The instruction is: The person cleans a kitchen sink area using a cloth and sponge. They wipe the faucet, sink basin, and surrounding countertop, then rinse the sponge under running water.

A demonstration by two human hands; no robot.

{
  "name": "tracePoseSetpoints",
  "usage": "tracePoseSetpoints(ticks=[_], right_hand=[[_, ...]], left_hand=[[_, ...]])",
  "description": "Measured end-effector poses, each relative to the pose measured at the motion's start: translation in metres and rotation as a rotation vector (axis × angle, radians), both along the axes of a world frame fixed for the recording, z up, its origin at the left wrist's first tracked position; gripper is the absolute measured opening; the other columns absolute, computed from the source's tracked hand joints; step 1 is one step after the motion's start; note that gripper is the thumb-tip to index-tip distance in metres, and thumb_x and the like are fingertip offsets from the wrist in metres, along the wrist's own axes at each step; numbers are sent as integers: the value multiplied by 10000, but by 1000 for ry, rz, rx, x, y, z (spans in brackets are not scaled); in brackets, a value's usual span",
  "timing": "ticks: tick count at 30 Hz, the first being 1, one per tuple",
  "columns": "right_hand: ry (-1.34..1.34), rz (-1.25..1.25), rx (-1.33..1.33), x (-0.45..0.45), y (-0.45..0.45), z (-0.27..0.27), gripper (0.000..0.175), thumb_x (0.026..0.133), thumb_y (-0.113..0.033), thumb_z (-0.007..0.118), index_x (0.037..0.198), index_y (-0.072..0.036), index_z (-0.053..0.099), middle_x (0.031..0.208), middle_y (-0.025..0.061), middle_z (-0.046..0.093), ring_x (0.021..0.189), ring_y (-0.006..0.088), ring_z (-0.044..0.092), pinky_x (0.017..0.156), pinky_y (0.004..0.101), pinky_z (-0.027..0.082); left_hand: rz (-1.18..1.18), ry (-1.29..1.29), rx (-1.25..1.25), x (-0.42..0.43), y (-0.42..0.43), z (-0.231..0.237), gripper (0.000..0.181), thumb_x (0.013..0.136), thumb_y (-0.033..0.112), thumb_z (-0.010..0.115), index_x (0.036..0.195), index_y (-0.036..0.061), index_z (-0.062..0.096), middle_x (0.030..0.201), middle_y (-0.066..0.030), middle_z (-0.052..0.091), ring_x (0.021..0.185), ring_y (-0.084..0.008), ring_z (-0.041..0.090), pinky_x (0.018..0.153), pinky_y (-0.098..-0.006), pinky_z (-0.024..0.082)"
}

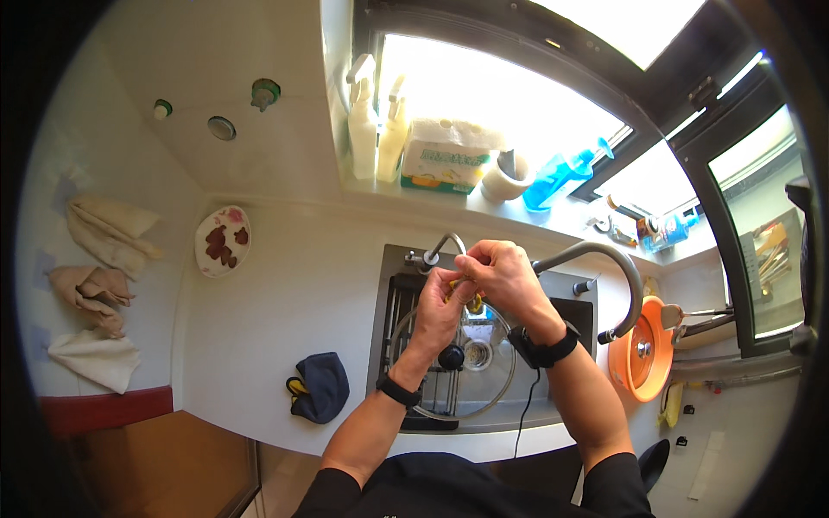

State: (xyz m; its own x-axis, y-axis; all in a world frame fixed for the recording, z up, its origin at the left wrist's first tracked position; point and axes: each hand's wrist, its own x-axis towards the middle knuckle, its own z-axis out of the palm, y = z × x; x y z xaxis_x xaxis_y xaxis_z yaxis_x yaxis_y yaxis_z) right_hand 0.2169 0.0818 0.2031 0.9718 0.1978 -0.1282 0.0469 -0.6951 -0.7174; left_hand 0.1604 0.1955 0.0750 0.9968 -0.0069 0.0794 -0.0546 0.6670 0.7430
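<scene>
My left hand [440, 307] and my right hand [508, 275] meet above the kitchen sink [511, 414], by the base of a small curved tap [449, 239]. Between the fingers of both is a small yellow and dark item [476, 303], mostly covered, so its kind cannot be told. Below the hands a round glass lid [482, 388] with a black knob [451, 357] lies over the sink and a dark rack. The sink drain [478, 354] shows through the glass. A large grey gooseneck faucet [631, 278] arches to the right of my right hand.
A dark blue cloth [322, 388] and a plate with brown pieces [206, 259] lie on the left counter. An orange basin [660, 362] stands right. Spray bottles [363, 139], a paper towel pack [447, 158] and a mortar [502, 184] line the sill. Cloths [97, 356] hang left.
</scene>
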Motion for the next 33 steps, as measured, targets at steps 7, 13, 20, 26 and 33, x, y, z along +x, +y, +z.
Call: tracePoseSetpoints(ticks=[7, 13, 20, 26, 33], right_hand=[[-35, -15, -59, 2, 1, -1, 341, 1013, -275, 779, 980, 64, 780, 735, 87, 731, 681, 119, 662, 658, 329, 557], [46, -12, 10, 8, 0, -5, 377, 991, -344, 786, 993, 32, 807, 813, 188, 779, 733, 252, 770, 706, 402, 587], [20, -9, -13, 6, -1, -4, 381, 987, -349, 784, 994, 31, 808, 815, 182, 785, 756, 272, 782, 741, 400, 605], [10, -41, -32, 5, 1, -1, 383, 979, -353, 783, 991, 29, 807, 798, 181, 779, 734, 275, 780, 730, 408, 601], [78, 0, 74, 11, -2, -7, 372, 1000, -328, 788, 1000, 43, 788, 767, 164, 752, 670, 185, 697, 658, 369, 556]], left_hand=[[108, 0, 179, -27, -21, -39, 230, 1121, 219, 684, 1177, 45, 544, 1037, -89, 739, 910, -113, 694, 850, -278, 576], [271, 341, 215, -47, -9, -50, 238, 1136, 241, 653, 1191, 33, 552, 1086, -150, 789, 948, -152, 723, 914, -308, 595], [329, 132, 409, -20, -17, 13, 305, 1092, 217, 734, 1213, 4, 552, 1063, -105, 740, 973, -120, 703, 885, -299, 597], [308, 88, 480, -34, -32, -23, 258, 1062, 146, 766, 1118, 9, 555, 983, -109, 753, 889, -127, 731, 783, -288, 609], [479, 259, 329, -37, 4, -52, 179, 1153, 150, 596, 1222, 8, 513, 1334, -231, 729, 1213, -231, 721, 1051, -336, 577]])
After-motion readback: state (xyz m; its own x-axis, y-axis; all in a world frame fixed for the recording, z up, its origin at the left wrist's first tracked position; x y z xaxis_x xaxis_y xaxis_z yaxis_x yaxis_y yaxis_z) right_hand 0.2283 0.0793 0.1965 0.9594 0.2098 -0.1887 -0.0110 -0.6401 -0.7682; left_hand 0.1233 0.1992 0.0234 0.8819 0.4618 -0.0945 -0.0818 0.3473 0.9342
